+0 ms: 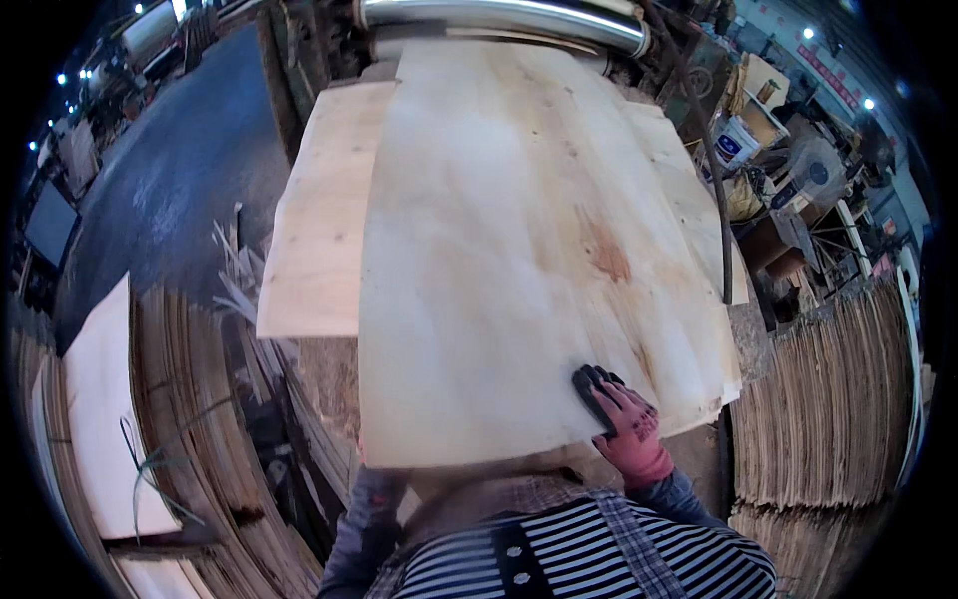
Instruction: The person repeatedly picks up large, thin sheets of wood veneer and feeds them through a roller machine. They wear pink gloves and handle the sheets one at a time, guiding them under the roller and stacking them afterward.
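A large pale wood veneer sheet (469,270) lies in front of me, with brown stains toward its right side. It reaches from near my body to a shiny metal roller (509,22) at the far end. My right hand (631,427), in a pink glove with dark fingertips, rests on the sheet's near right part, fingers stretched out flat. At the near left corner, my left hand (361,449) is almost wholly hidden by the sheet; only a sliver of pink shows above its sleeve. Beneath the big sheet, another veneer sheet (324,210) sticks out on the left.
Tall veneer stacks stand on both sides: one right (823,399), one left (190,389). A dark upright bar (714,170) runs along the sheet's right side. Wood scraps (238,265) lie at the left. A white bucket (736,143) stands among clutter at the far right.
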### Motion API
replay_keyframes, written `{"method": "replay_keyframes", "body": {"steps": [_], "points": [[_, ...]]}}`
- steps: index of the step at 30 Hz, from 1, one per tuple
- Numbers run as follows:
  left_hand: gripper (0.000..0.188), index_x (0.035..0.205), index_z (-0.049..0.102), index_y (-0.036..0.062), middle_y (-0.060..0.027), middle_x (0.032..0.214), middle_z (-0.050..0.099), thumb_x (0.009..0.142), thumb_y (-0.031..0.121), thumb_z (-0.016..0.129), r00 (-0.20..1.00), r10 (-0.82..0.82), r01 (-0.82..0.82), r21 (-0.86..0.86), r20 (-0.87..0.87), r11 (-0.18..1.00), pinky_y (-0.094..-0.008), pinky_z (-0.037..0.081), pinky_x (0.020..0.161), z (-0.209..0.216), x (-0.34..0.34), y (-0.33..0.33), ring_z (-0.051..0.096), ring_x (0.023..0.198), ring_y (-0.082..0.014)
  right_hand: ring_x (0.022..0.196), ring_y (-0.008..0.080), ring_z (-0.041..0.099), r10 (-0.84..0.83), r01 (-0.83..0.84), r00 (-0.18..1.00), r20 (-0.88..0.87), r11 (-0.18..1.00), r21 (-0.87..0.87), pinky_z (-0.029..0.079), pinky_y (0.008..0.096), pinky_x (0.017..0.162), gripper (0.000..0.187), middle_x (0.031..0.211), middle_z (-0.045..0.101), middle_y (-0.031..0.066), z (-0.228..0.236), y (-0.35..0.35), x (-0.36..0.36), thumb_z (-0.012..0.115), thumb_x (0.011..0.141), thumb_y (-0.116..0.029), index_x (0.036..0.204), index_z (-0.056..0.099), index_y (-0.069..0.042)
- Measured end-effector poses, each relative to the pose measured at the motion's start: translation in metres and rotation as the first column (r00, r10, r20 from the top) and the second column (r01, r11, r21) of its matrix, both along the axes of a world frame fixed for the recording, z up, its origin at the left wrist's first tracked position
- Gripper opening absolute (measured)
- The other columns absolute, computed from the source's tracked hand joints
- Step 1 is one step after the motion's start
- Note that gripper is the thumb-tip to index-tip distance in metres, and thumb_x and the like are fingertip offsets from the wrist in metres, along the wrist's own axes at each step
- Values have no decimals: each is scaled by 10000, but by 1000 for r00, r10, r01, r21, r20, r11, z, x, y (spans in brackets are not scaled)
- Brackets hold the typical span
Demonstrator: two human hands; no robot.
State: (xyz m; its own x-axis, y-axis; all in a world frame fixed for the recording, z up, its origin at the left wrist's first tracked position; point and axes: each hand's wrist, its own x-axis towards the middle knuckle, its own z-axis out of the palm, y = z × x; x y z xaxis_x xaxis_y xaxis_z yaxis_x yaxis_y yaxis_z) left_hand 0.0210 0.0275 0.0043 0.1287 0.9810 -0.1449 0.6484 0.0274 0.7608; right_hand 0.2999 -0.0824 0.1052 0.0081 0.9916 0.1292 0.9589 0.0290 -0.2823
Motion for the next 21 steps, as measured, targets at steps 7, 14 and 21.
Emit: {"method": "replay_keyframes", "body": {"steps": [7, 14, 21], "points": [[399, 1153, 424, -27, -133, 1119, 502, 816, 166, 518, 757, 232, -114, -226, 611, 967, -285, 378, 852, -62, -37, 0, 475, 1021, -178, 1028, 307, 453, 50, -52, 999, 15, 984, 173, 343, 393, 897, 522, 1133, 474, 126, -46, 130, 45, 587, 668, -255, 1150, 449, -111], [393, 1117, 466, -41, -97, 1016, 555, 779, 123, 578, 822, 350, -227, -305, 450, 925, -248, 406, 799, -34, -17, 0, 511, 912, -128, 1081, 300, 411, 40, -36, 999, -16, 981, 191, 299, 398, 938, 508, 1159, 448, 129, -73, 243, 57, 531, 719, -271, 1182, 408, -103], [406, 1115, 466, -45, -108, 1033, 550, 775, 144, 584, 865, 326, -232, -270, 383, 934, -261, 397, 815, -32, -11, 3, 506, 930, -145, 1184, 310, 269, -160, 135, 986, 56, 942, 309, 158, 489, 983, 591, 1252, 330, 152, -92, 282, 77, 523, 742, -340, 1242, 323, -96]]}}
